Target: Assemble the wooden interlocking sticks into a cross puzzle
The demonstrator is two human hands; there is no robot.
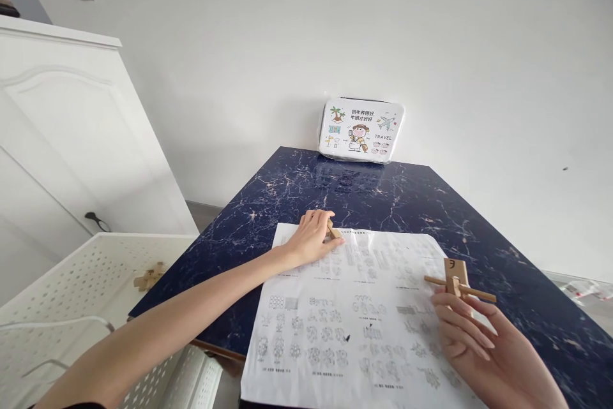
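Observation:
My left hand (313, 237) reaches across the dark blue marble table (383, 205) and its fingers close round a small wooden piece (334, 230) lying at the top edge of a printed instruction sheet (354, 313). My right hand (483, 345) is at the sheet's right side, fingers curled round a partly built wooden puzzle (457, 281): an upright block marked with a "3" and a stick passing crosswise through it. The sheet shows many small diagrams of puzzle shapes.
A white box with cartoon travel pictures (361, 129) leans against the wall at the table's far end. A white perforated basket (86, 294) stands to the left, with another wooden puzzle (148, 278) in it. A white cabinet (62, 134) rises beyond it.

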